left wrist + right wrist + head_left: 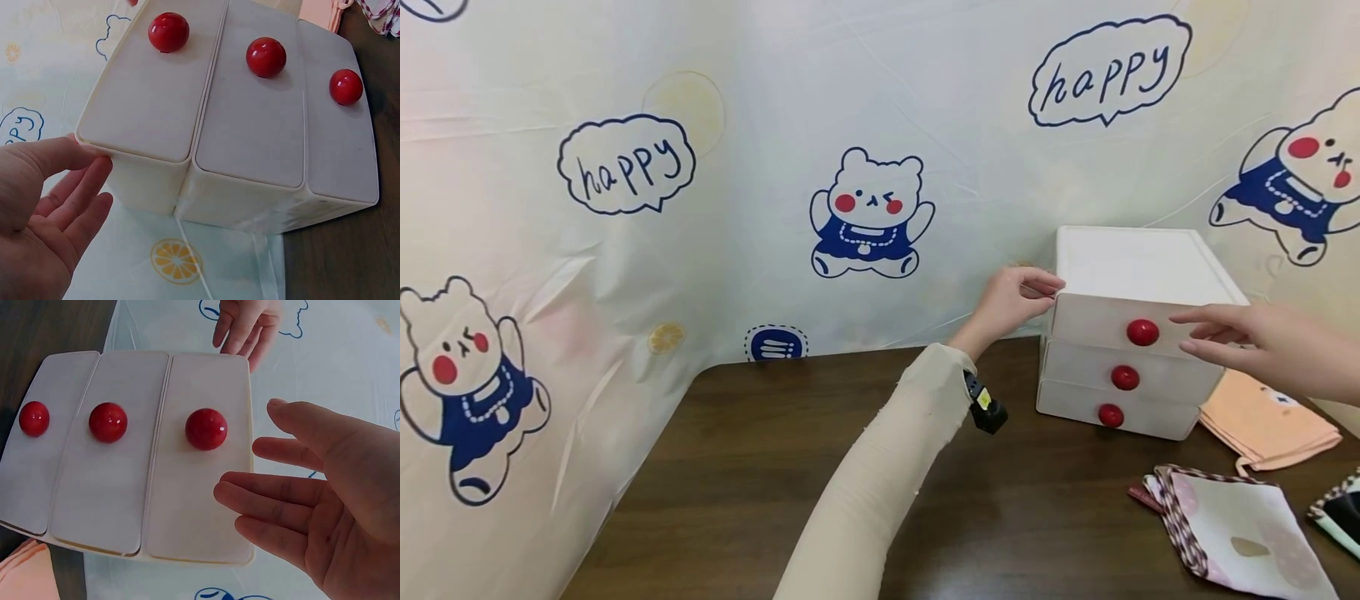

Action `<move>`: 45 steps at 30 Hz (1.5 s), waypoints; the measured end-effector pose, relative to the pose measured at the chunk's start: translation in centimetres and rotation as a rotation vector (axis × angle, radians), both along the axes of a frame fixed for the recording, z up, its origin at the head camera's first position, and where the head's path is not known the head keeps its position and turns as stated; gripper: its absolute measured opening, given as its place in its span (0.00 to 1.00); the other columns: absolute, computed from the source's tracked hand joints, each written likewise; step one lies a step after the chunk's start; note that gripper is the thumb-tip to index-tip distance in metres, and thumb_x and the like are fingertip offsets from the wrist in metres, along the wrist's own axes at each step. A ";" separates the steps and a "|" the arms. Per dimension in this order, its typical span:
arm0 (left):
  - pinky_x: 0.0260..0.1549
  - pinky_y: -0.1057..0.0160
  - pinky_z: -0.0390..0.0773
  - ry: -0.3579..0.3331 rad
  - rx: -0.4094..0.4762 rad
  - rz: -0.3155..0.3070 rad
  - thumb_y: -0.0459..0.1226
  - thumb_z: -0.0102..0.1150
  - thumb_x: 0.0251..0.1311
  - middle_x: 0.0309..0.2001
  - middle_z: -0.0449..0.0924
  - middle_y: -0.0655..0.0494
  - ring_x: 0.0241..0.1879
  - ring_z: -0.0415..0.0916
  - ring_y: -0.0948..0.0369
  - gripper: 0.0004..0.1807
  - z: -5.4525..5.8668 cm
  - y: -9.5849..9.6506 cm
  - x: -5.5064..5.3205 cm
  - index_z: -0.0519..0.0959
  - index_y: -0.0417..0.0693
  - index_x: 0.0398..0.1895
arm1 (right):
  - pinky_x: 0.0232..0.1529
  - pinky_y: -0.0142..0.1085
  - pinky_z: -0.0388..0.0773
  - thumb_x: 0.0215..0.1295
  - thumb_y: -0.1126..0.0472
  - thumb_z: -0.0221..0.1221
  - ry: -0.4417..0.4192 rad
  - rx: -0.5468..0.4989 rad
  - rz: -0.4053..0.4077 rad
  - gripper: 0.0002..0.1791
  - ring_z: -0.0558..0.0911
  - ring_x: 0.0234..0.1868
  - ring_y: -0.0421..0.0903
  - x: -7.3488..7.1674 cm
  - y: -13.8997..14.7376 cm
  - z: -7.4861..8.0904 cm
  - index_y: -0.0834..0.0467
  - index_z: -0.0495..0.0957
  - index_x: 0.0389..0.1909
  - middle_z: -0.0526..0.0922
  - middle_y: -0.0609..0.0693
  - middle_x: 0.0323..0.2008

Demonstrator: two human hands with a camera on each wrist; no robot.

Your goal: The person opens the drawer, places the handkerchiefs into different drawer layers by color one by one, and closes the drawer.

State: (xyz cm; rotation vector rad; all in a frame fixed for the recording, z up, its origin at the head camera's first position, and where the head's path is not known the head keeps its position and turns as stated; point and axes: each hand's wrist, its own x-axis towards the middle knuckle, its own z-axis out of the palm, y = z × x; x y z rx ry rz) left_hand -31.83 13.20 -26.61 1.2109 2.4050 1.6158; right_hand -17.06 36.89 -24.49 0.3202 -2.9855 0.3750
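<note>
A white three-drawer box [1150, 262] with a round red knob [1143, 332] on each drawer stands on the table. At its upper left front corner, my left hand [1011, 300] touches the edge with thumb and fingertips; the left wrist view shows the thumb [59, 153] at the corner and the other fingers beside the box's side. My right hand [1262, 337] is held off the upper right front, fingers spread and nearly straight, with nothing in it. In the right wrist view, those fingers [269, 503] are near the top drawer front [200, 487], apart from its knob.
A folded orange cloth [1270, 421] lies right of the box. Nearer the front is a folded white-and-pink cloth [1247, 533] with a checked edge, and another dark-patterned cloth [1343, 510] at the right edge. A printed curtain [760, 250] hangs behind the dark wooden table [760, 492].
</note>
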 end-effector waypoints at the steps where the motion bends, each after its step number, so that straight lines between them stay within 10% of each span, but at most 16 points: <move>1: 0.31 0.76 0.76 0.006 0.012 0.001 0.27 0.60 0.55 0.38 0.81 0.51 0.32 0.76 0.68 0.11 0.0 0.0 0.0 0.81 0.40 0.43 | 0.31 0.47 0.80 0.64 0.56 0.56 -0.003 -0.002 -0.003 0.26 0.80 0.36 0.58 0.0 0.1 -0.1 0.70 0.67 0.56 0.80 0.65 0.39; 21: 0.32 0.76 0.76 -0.015 0.063 0.001 0.24 0.60 0.53 0.37 0.81 0.51 0.33 0.78 0.65 0.12 -0.4 0.0 -0.1 0.82 0.38 0.42 | 0.29 0.43 0.81 0.61 0.62 0.59 0.115 -0.139 0.082 0.17 0.81 0.34 0.53 -1.1 0.5 -2.5 0.67 0.76 0.48 0.81 0.60 0.40; 36: 0.32 0.76 0.76 -0.024 0.061 -0.004 0.25 0.61 0.53 0.36 0.81 0.51 0.31 0.76 0.69 0.12 -0.3 0.0 0.0 0.81 0.38 0.42 | 0.35 0.55 0.76 0.65 0.52 0.55 0.047 -0.180 -0.032 0.19 0.79 0.32 0.51 -2.5 -0.6 -2.4 0.66 0.80 0.39 0.82 0.51 0.28; 45: 0.32 0.76 0.76 -0.034 0.068 -0.009 0.25 0.60 0.53 0.36 0.80 0.52 0.31 0.76 0.69 0.12 -0.4 -0.1 0.0 0.81 0.38 0.42 | 0.28 0.32 0.76 0.65 0.50 0.55 0.006 -0.268 -0.077 0.21 0.81 0.28 0.46 -2.6 -0.7 -2.6 0.67 0.80 0.38 0.83 0.51 0.26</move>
